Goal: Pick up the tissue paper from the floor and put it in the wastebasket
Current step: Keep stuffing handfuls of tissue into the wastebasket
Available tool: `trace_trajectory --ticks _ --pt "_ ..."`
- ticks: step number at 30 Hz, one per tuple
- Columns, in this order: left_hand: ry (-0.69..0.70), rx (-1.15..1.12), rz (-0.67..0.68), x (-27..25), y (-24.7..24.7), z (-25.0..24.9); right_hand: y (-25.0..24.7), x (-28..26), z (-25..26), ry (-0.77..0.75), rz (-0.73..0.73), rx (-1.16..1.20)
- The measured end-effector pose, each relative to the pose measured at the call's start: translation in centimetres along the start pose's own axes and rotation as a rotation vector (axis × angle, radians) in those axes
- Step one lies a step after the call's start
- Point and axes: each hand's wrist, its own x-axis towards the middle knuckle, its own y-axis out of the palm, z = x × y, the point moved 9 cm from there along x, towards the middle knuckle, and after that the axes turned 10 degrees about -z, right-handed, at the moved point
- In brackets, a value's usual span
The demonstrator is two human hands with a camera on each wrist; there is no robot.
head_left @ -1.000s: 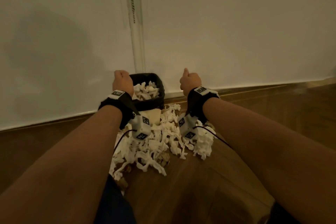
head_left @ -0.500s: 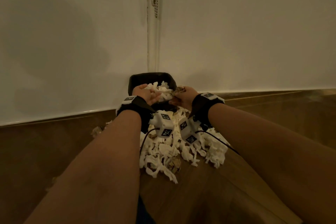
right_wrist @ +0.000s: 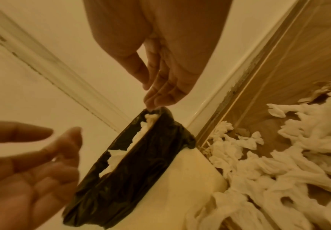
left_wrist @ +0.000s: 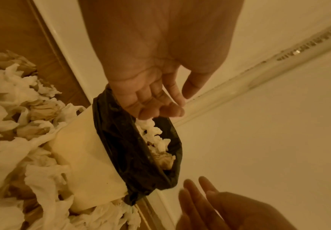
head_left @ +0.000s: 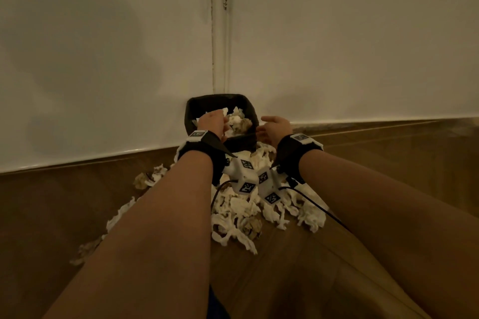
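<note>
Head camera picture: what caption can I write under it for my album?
Both hands, left hand and right hand, open over a black-lined wastebasket, tissue paper piled on the floor.

Half a second ago both hands hold crumpled white tissue paper at the rim of the cream wastebasket with a black plastic liner. Now the left hand has its loosened fingers just above the tissue inside, and the right hand has moved aside, its fingers straight and empty beside the rim.
</note>
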Motion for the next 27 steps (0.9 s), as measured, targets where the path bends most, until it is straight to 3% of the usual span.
trace_trajectory --ticks 3,5,6,10,16,23,27 --pt "0.15 0.246 0.046 -1.7 1.6 -1.0 -3.5 0.2 -2.1 -0.037 -0.086 -0.125" --pt "0.153 0.308 0.102 -3.4 3.2 0.0 -5.6 -0.1 -4.0 -0.054 -0.098 -0.262" --pt "0.224 0.394 0.136 -4.3 4.3 0.8 -6.5 -0.5 -5.0 -0.077 -0.082 -0.374" --pt "0.353 0.867 0.36 -7.2 8.6 7.5 -8.6 -2.5 -10.1 -0.182 0.107 -0.926" --pt "0.359 1.489 0.532 -10.1 6.9 19.2 -10.0 -4.3 -17.0 -0.171 0.296 -1.16" --pt "0.459 1.366 0.359 -9.2 6.2 21.4 -9.1 -5.2 -20.2 -0.26 0.415 -1.239" --pt "0.478 1.42 0.425 -9.6 6.9 24.1 -8.9 -6.2 -21.8 -0.354 0.455 -1.333"
